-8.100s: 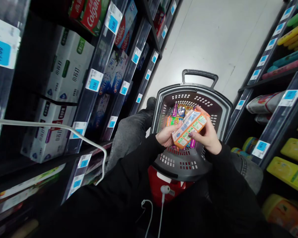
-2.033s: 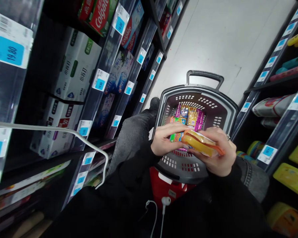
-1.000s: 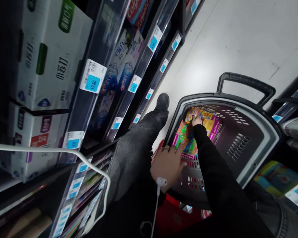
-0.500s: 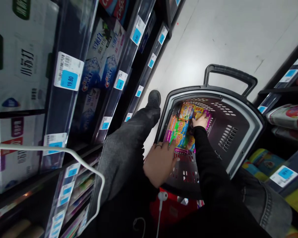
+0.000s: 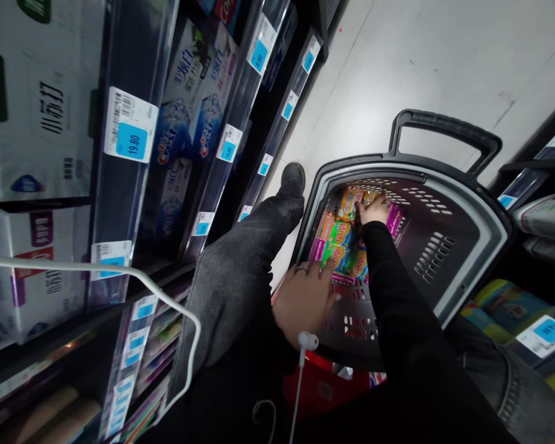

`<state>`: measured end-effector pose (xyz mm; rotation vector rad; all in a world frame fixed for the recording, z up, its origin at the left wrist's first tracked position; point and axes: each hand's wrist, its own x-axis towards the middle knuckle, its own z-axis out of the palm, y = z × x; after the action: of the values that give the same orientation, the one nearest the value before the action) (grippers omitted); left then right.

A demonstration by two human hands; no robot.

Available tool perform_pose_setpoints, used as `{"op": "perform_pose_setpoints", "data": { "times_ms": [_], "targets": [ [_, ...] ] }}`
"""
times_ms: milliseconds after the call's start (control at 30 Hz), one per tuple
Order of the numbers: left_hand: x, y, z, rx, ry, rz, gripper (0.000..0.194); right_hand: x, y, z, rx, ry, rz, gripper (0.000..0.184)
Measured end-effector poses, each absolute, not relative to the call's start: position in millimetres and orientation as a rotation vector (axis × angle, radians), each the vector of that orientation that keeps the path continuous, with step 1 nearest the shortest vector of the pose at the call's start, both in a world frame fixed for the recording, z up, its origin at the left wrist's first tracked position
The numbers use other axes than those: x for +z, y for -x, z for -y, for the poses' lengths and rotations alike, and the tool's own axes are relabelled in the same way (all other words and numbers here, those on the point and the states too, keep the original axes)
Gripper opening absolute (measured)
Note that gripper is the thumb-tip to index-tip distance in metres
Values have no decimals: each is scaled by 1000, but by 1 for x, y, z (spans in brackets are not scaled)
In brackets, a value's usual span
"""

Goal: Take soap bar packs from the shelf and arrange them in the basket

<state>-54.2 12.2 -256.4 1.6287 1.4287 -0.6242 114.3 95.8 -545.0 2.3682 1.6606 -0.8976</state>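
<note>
A dark grey shopping basket [image 5: 400, 161] stands tilted between my legs with colourful packets inside. My right hand [image 5: 374, 211] reaches deep into it, fingers curled on a yellow packet [image 5: 371, 195]; the fingertips are partly hidden. Just left of that hand is an orange packet [image 5: 349, 205]. Green and blue packets [image 5: 341, 246] lie nearer to me, and purple ones [image 5: 394, 217] line the right side. My left hand [image 5: 305, 299] lies over the basket's near left rim, fingers stretched out and thumb apart, beside the packets.
Shelves with toothpaste boxes [image 5: 189, 105], white cartons [image 5: 50, 111] and price tags [image 5: 132, 126] rise on the left. More shelved packs [image 5: 548, 216] are at the right. Something red [image 5: 321, 385] is under the basket. A white cable [image 5: 120, 269] and an earbud [image 5: 308, 340] hang before me.
My right hand has shifted slightly toward the far left of the packets, close to the orange one. My left hand stays at the rim. The view has moved a little.
</note>
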Motion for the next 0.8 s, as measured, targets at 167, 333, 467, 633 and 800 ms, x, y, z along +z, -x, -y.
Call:
{"op": "perform_pose_setpoints", "data": {
  "times_ms": [167,333,467,633,800],
  "targets": [
    [-261,56,-5,-549,-1614,-1461,48,-541,-128,-94,-940,-2482,-1519,76],
    [-262,56,-4,-532,-1598,-1480,47,-540,-131,-87,-1118,-2555,-1169,62],
    [-260,55,-4,-515,-1602,-1453,47,-544,-121,-76,-1086,-2594,-1299,59],
    [-259,54,-6,-532,-1605,-1444,48,-545,-111,-69,-1082,-2557,-1394,65],
    [-260,51,-4,-550,-1607,-1443,48,-545,-108,-70,-1054,-2494,-1371,72]
  ]
}}
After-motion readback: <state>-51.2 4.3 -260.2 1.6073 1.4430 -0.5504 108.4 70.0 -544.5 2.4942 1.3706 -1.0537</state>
